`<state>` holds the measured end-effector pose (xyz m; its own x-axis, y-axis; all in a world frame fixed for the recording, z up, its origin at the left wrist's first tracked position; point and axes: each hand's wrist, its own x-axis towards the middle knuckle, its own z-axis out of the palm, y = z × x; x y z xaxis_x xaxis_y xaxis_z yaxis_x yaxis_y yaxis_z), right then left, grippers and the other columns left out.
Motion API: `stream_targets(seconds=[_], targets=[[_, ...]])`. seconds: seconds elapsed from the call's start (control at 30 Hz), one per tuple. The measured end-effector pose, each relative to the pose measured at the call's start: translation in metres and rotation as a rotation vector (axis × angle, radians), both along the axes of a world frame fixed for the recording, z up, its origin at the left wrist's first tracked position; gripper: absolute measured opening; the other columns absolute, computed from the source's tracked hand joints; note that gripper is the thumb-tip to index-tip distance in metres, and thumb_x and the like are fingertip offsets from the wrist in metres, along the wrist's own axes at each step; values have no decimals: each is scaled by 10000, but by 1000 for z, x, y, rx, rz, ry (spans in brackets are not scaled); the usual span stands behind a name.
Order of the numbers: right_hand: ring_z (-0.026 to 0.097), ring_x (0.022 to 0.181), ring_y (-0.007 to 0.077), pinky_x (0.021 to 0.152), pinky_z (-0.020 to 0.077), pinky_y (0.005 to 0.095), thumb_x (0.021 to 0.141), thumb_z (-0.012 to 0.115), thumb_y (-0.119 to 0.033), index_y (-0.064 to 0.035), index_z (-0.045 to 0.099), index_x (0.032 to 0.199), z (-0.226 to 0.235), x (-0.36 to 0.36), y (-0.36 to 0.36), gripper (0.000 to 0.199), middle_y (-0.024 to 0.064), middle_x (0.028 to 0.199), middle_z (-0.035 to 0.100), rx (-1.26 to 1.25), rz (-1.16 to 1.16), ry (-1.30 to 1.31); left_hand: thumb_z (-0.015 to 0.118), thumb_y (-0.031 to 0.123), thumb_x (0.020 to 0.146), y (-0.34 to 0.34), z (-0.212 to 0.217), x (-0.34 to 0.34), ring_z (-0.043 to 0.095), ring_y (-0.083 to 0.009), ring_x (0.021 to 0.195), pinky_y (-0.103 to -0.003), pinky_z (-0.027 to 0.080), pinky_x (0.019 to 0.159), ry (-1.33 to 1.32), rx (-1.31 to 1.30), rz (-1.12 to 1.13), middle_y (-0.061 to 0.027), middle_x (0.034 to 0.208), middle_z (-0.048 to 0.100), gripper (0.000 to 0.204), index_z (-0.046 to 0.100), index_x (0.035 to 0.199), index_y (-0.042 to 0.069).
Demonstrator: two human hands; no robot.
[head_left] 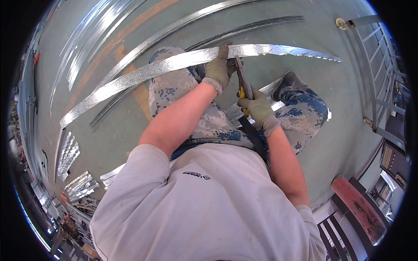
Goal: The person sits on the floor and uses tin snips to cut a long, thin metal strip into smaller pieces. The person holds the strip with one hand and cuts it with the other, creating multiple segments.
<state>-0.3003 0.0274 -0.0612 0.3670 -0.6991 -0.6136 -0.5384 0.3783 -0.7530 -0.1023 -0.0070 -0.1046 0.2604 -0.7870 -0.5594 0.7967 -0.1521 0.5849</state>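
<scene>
A long strip of shiny sheet metal [143,75] lies across my knees, running from lower left to upper right. My left hand [219,67], in a grey-green glove, grips the strip near its middle. My right hand [257,108], gloved the same, is closed on the yellow handles of metal snips [243,82]. The snips' dark blades reach up to the strip's edge right beside my left hand. The strip's right part [296,51] has a jagged, notched edge.
More long curved metal strips [183,24] lie on the green floor ahead and to the left. Stacks of short cut metal pieces [72,167] sit at the lower left. A metal rack [379,65] stands at the right, a red-topped bench [359,206] at lower right.
</scene>
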Motion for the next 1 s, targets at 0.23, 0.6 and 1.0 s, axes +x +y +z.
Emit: stream_targets(seconds=[0.23, 0.6, 1.0], targets=[[649, 718, 164, 648, 542, 356, 919, 775, -143, -38, 705, 1368, -15, 0, 0, 466, 65, 940, 722, 45, -15, -43, 630, 378, 1174, -2, 1, -1, 765, -258, 997, -475, 698, 928, 57, -5, 31, -109, 1211, 743, 386, 672, 1453, 114], [659, 695, 173, 595, 545, 343, 934, 779, -99, -46, 637, 1480, 3, 7, 3, 567, 52, 912, 699, 292, -186, -292, 679, 406, 1148, -1, 4, 1, 796, -270, 901, -385, 677, 839, 79, 23, 21, -120, 1117, 780, 392, 698, 1446, 151], [620, 582, 203, 521, 483, 372, 912, 712, -34, -63, 619, 1481, -8, 21, 7, 577, 82, 774, 631, 225, -167, -96, 808, 369, 1062, 19, 14, -8, 770, -253, 981, -406, 634, 824, -23, 61, -239, -104, 1062, 769, 510, 671, 1409, 22]])
